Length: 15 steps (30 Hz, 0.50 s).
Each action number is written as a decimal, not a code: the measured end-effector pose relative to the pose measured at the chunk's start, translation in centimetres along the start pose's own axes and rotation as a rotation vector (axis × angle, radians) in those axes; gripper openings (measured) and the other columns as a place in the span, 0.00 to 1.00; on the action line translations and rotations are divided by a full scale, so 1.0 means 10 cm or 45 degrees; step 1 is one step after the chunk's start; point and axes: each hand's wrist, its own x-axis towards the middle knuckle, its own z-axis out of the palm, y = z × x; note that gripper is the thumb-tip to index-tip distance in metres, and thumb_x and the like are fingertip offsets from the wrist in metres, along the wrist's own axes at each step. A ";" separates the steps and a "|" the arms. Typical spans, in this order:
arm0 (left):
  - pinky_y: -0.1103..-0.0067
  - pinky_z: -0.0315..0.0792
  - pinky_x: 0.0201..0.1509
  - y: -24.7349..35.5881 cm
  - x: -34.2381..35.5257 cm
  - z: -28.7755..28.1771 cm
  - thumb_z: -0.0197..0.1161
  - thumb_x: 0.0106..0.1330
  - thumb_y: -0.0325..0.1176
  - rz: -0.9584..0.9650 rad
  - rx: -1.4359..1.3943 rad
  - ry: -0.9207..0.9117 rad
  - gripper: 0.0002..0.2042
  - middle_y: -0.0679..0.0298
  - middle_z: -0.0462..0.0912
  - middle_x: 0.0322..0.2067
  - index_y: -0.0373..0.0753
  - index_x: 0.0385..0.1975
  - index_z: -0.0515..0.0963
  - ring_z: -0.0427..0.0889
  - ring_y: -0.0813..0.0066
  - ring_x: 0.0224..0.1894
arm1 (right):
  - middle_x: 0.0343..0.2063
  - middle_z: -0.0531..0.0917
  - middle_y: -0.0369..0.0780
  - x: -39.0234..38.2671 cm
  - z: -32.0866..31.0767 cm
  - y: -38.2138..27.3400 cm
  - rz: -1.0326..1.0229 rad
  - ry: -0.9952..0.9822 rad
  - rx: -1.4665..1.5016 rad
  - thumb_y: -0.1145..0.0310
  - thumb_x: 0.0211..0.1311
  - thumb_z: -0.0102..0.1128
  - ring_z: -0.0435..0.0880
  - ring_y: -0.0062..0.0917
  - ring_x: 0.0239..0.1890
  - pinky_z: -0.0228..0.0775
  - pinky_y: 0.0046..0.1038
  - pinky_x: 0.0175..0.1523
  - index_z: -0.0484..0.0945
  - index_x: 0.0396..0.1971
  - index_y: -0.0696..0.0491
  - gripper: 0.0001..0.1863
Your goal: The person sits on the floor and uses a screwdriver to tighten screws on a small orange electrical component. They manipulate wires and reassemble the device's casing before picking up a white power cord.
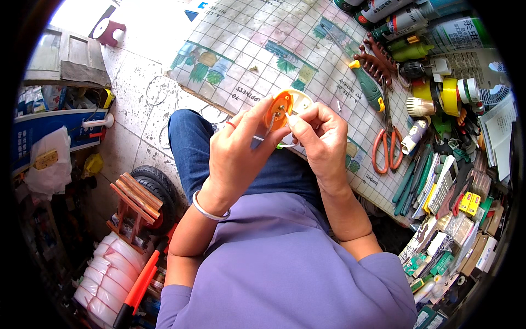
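Plenty of fiddling: the left hand [241,143] pinches an open orange fitting [280,106] near the edge of the surface [244,35]; the right hand [322,138] presses thumb and finger together beside it, on what I can't tell. Probably wiring work; the next move wants steady fingertips.

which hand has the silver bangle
The left hand: the silver bangle circles its wrist, and it grips the orange disc; the right hand has a bare wrist.

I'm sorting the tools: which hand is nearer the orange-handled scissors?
Right. The right hand is left of the scissors; the left hand is farther left, holding an orange part.
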 end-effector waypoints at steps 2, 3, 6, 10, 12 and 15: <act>0.78 0.78 0.32 0.01 0.00 -0.01 0.75 0.52 0.33 -0.008 0.017 -0.014 0.26 0.61 0.84 0.31 0.36 0.52 0.77 0.85 0.70 0.30 | 0.23 0.81 0.32 0.00 0.00 0.00 0.005 -0.004 0.000 0.74 0.60 0.63 0.76 0.09 0.27 0.69 0.15 0.34 0.76 0.27 0.59 0.06; 0.78 0.78 0.32 0.01 0.00 -0.02 0.75 0.52 0.33 -0.012 0.026 -0.021 0.26 0.61 0.84 0.31 0.36 0.52 0.77 0.85 0.70 0.30 | 0.23 0.81 0.32 0.00 0.00 -0.01 0.008 -0.006 0.003 0.74 0.60 0.63 0.76 0.09 0.27 0.69 0.15 0.33 0.76 0.27 0.58 0.06; 0.78 0.78 0.33 0.02 0.01 -0.03 0.76 0.51 0.32 -0.012 -0.033 -0.011 0.26 0.60 0.85 0.33 0.36 0.52 0.76 0.85 0.70 0.31 | 0.23 0.80 0.32 0.01 -0.01 0.01 0.014 -0.025 0.003 0.73 0.60 0.64 0.75 0.09 0.26 0.68 0.14 0.33 0.76 0.28 0.57 0.06; 0.78 0.78 0.35 0.01 0.03 -0.05 0.76 0.50 0.30 0.006 -0.082 -0.018 0.27 0.59 0.85 0.34 0.36 0.52 0.76 0.85 0.69 0.32 | 0.24 0.80 0.32 0.02 -0.02 -0.04 -0.023 -0.059 -0.041 0.73 0.60 0.65 0.76 0.10 0.27 0.68 0.14 0.36 0.76 0.29 0.56 0.06; 0.78 0.78 0.35 0.01 0.04 -0.06 0.76 0.50 0.30 0.019 -0.097 -0.028 0.27 0.59 0.85 0.34 0.35 0.52 0.76 0.85 0.68 0.33 | 0.22 0.81 0.33 0.01 -0.01 -0.07 -0.136 -0.028 -0.157 0.73 0.59 0.65 0.78 0.11 0.26 0.70 0.16 0.35 0.77 0.28 0.57 0.06; 0.78 0.78 0.36 0.04 0.06 -0.09 0.76 0.50 0.29 0.036 -0.109 -0.034 0.27 0.59 0.84 0.34 0.35 0.52 0.76 0.85 0.68 0.33 | 0.22 0.83 0.33 0.01 -0.01 -0.10 -0.216 -0.019 -0.254 0.74 0.58 0.65 0.79 0.12 0.25 0.72 0.18 0.34 0.77 0.28 0.57 0.05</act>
